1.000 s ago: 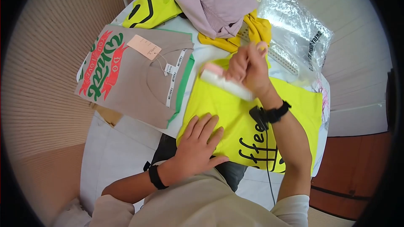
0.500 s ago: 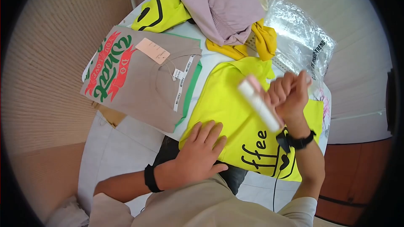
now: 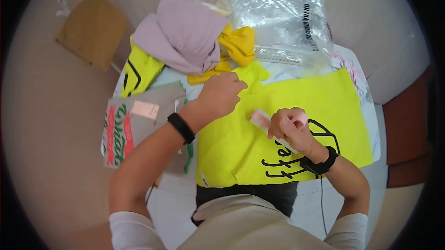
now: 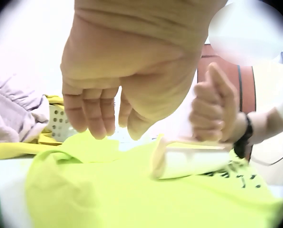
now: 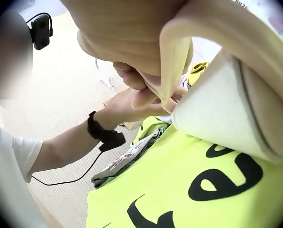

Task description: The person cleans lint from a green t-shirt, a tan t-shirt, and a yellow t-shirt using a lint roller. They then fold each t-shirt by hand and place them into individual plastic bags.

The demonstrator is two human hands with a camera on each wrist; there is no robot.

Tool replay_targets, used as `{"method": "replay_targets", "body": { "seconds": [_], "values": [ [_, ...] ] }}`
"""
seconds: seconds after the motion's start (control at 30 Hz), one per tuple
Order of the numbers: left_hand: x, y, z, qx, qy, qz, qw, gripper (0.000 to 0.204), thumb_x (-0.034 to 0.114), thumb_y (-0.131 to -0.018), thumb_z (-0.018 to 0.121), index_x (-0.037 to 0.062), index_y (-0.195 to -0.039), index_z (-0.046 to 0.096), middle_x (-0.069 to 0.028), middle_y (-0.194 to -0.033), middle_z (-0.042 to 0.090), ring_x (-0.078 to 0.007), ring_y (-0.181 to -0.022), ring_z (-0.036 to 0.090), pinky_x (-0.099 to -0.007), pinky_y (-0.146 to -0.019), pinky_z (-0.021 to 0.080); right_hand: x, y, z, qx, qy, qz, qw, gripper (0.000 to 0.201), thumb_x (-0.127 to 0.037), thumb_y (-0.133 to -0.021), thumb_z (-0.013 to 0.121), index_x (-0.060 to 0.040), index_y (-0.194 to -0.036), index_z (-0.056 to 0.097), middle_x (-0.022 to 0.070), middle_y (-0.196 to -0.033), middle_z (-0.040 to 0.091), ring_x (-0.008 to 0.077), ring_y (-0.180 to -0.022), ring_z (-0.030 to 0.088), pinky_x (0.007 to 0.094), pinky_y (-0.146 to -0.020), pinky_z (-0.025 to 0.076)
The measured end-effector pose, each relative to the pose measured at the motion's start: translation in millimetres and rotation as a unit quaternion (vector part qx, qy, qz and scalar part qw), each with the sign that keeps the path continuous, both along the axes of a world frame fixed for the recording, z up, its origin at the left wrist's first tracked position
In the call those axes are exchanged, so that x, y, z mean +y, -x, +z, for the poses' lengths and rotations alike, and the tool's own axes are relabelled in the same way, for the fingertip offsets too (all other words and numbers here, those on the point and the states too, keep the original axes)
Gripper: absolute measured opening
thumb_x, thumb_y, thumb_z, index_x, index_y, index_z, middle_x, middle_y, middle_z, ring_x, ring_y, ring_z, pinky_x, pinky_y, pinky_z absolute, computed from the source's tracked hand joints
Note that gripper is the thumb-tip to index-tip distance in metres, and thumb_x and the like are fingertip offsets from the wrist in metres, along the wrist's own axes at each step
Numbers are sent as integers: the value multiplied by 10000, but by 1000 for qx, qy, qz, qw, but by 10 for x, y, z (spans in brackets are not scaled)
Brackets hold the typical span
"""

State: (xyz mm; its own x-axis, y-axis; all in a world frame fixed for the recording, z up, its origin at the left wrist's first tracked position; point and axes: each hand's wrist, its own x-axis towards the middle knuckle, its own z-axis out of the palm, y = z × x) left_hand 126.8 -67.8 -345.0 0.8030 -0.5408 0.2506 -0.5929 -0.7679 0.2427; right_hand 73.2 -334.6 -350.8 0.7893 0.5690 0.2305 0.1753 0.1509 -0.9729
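Note:
A neon-yellow shirt with black "coffee" lettering lies spread on the table in front of me. My right hand grips the pink handle of a lint roller, whose white roll lies right at the shirt's surface. In the right wrist view the roll appears close, just over the lettering. Over the shirt's upper left part is my left hand, its fingers pointing loosely down and holding nothing.
To the left lies a folded grey-brown printed shirt with a paper tag. Behind are a heaped mauve garment, a mustard cloth, another neon-yellow garment and a clear plastic bag. A brown box stands beyond.
My left hand has left the shirt's near left edge and moved forward to its upper part. The right hand has swung the lint roller right, then back left. The head view has turned.

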Motion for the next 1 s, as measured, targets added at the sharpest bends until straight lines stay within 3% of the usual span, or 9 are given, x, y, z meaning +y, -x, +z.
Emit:
{"method": "replay_targets", "body": {
  "seconds": [0.07, 0.27, 0.37, 0.47, 0.7, 0.8, 0.9, 1.0],
  "values": [
    [17, -286, -231, -54, -42, -30, 997, 297, 174, -827, 768, 123, -1117, 733, -88, -1006, 656, -324, -980, 645, -476, -857, 518, 14, -22, 8, 44, -28, -31, 998, 571, -384, -1110, 512, -62, -645, 434, 50, -580, 468, 162, -539, 505, 357, -605, 554],
    [70, -593, -428, -125, -104, -103, 981, 171, 207, -841, 760, 120, -974, 698, -70, -961, 644, -323, -923, 637, -495, -795, 494, -8, -145, -1, 145, -135, -53, 979, 579, -339, -1115, 516, -57, -612, 463, 45, -535, 471, 151, -497, 511, 326, -598, 533],
    [40, -633, -462, -134, -109, 6, 985, 124, 220, -932, 665, 105, -895, 692, -116, -868, 666, -353, -848, 660, -492, -739, 496, 2, -113, 34, 141, -124, -60, 980, 605, -330, -1116, 520, -48, -583, 477, 42, -515, 485, 150, -498, 542, 308, -598, 521],
    [111, -720, -378, -96, 134, 231, 959, 235, 228, -994, 606, 47, -871, 690, -190, -827, 689, -403, -799, 666, -505, -714, 507, 9, -114, 60, 128, -104, -62, 984, 613, -337, -1117, 522, -42, -581, 483, 42, -510, 487, 151, -508, 565, 306, -599, 516],
    [684, -1068, -417, 1, 309, 411, 858, 295, 195, -991, 566, -71, -948, 686, -260, -886, 704, -395, -809, 668, -450, -749, 509, 6, -101, 57, 131, -91, -70, 985, 607, -324, -1116, 522, -37, -582, 498, 41, -504, 489, 146, -505, 571, 298, -597, 508],
    [706, -1097, -536, 33, 404, 426, 809, 259, 158, -975, 582, -81, -905, 654, -239, -861, 693, -349, -780, 657, -431, -745, 506, -4, -103, 66, 112, -78, -70, 988, 613, -329, -1116, 522, -37, -577, 493, 42, -504, 491, 142, -507, 572, 295, -600, 509],
    [814, -1052, -553, 135, 463, 444, 756, 174, 128, -947, 619, -45, -934, 633, -192, -849, 680, -300, -761, 650, -420, -732, 508, -1, -96, 57, 111, -77, -71, 988, 617, -328, -1118, 519, -39, -573, 491, 44, -503, 490, 141, -509, 574, 297, -607, 517],
    [789, -832, -531, -52, 380, 443, 811, 187, 147, -914, 704, 7, -1007, 621, -161, -886, 668, -286, -772, 647, -411, -738, 516, 11, -85, 81, 114, -78, -76, 987, 620, -326, -1118, 517, -41, -568, 480, 42, -501, 485, 141, -510, 576, 300, -623, 532]
  ]
}}
